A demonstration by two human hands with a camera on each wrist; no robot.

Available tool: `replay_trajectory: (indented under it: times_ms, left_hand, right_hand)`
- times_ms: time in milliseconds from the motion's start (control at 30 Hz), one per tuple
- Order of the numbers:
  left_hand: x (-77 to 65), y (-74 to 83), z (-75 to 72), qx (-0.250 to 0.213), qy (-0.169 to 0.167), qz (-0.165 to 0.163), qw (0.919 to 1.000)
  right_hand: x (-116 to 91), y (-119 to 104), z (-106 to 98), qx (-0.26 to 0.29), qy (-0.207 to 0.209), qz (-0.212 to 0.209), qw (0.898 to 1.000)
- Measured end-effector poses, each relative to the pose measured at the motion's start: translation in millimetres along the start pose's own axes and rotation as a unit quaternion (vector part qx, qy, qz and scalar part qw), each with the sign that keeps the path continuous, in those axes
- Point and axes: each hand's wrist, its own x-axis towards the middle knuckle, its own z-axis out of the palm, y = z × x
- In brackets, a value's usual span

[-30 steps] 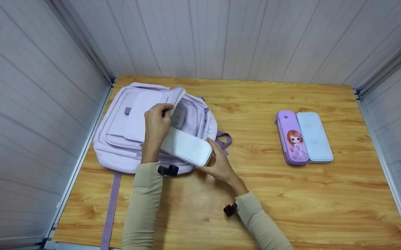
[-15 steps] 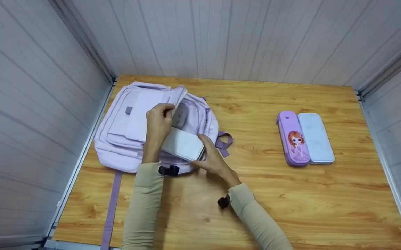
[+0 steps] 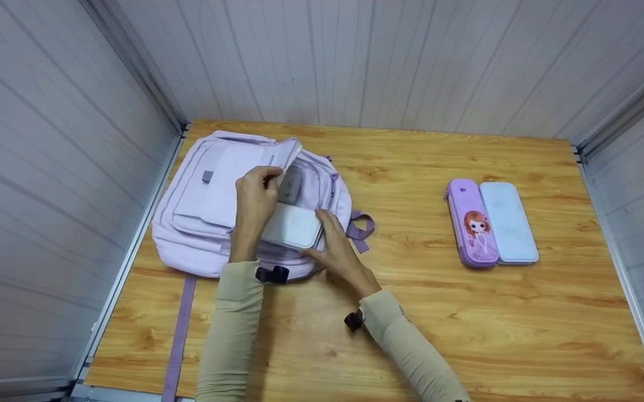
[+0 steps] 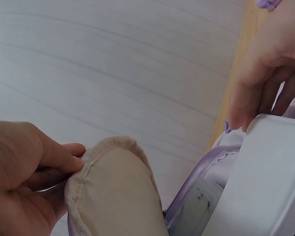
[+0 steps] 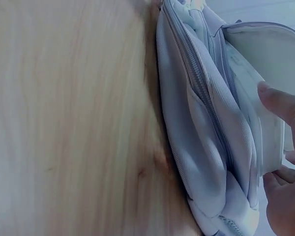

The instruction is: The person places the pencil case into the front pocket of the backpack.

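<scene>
A light purple backpack (image 3: 188, 245) lies on the wooden table with its front pocket open. My left hand (image 3: 255, 198) pinches the edge of the raised pocket flap (image 4: 120, 191), whose beige lining shows in the left wrist view. My right hand (image 3: 341, 254) grips the outer end of a white, rounded box-like case (image 3: 293, 226), thumb on one side and fingers on the other. The case's inner part is in the pocket, partly hidden behind my left forearm. Beside it in the pocket sits a grey case-like item (image 3: 289, 187), only partly visible.
To the right, a purple pencil case (image 3: 471, 223) with a doll picture lies against a pale blue flat case (image 3: 509, 223). A purple strap (image 3: 179, 335) runs down the table's left, and a strap loop (image 3: 361, 224) sticks out right of the backpack. Panels (image 3: 322, 61) enclose the table.
My right hand has pushed the white case leftward, deeper into the pocket, so less of it sticks out. My left hand has kept its pinch on the flap, almost still.
</scene>
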Motion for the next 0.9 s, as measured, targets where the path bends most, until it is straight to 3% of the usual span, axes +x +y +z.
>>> replay_trajectory:
  times_ms: [200,333,633,900]
  left_hand:
    - [-0.3,-0.3,0.7,0.000,-0.005,-0.001,1.0000]
    - [-0.9,0.1,0.1,0.000,-0.011,-0.003,0.9999]
    - [-1.5,-0.3,-0.1,0.001,-0.009,0.007,0.9999]
    - [-0.8,-2.0,-1.4,0.005,-0.008,0.006,0.9999]
  right_hand:
    - [8.6,-3.7,8.3,0.005,0.005,-0.007,1.000]
    - [13.2,-5.7,15.0,-0.020,0.014,-0.019,1.000]
    - [16.4,-12.5,22.7,-0.046,0.038,0.020,0.998]
    - [23.3,-16.1,28.5,-0.026,0.016,0.031,0.999]
